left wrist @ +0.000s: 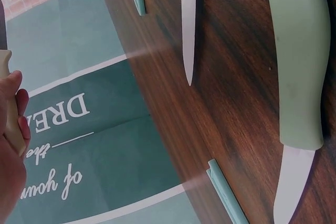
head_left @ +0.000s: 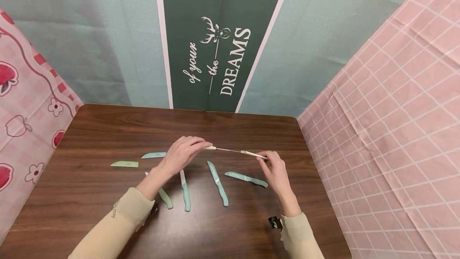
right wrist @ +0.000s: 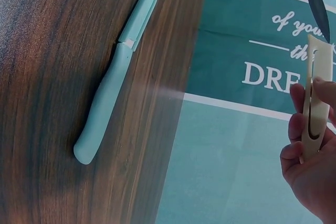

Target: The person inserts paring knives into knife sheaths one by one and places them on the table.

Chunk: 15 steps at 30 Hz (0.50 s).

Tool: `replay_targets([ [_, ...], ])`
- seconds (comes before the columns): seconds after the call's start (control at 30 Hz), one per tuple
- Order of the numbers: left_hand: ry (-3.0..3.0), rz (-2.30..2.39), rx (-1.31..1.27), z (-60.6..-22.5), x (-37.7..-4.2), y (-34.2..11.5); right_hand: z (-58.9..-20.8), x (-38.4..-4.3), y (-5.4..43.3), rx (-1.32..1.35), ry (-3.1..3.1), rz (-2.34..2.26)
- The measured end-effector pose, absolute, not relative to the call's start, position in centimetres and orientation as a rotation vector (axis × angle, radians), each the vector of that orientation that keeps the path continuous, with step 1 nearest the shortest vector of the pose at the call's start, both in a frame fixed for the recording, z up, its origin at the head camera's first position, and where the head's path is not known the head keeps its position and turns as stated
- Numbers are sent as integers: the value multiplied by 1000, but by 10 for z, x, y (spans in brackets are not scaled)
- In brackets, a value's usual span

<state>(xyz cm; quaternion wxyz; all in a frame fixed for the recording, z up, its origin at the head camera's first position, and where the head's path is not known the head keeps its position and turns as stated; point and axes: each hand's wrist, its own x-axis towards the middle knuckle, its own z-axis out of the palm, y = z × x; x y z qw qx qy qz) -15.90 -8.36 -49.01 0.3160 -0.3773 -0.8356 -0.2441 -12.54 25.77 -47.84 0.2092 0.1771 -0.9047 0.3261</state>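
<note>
1. The left hand [head_left: 183, 154] curls its fingers round the handle of a cream paring knife [head_left: 212, 148].
2. The right hand [head_left: 276, 173] pinches a cream blade sheath [right wrist: 321, 114].
3. The knife's tip is at the sheath's mouth, above the wooden table [head_left: 244, 227].
4. Nearby lie two sheathed blue knives [head_left: 222, 193], a bare blue knife [head_left: 186, 198] and a bare green knife [head_left: 165, 199].

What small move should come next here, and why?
Probably ease the blade into the cream sheath: the left hand holds the cream handle, the right hand holds the sheath, and its mouth faces the blade's tip, roughly in line.
</note>
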Motion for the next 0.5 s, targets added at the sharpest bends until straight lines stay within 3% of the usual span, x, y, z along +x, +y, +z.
replay_targets([
  [0.5, -2210, -637, -989, -488, -159, -83, -478, -127, 255, 551, -2446, 937],
])
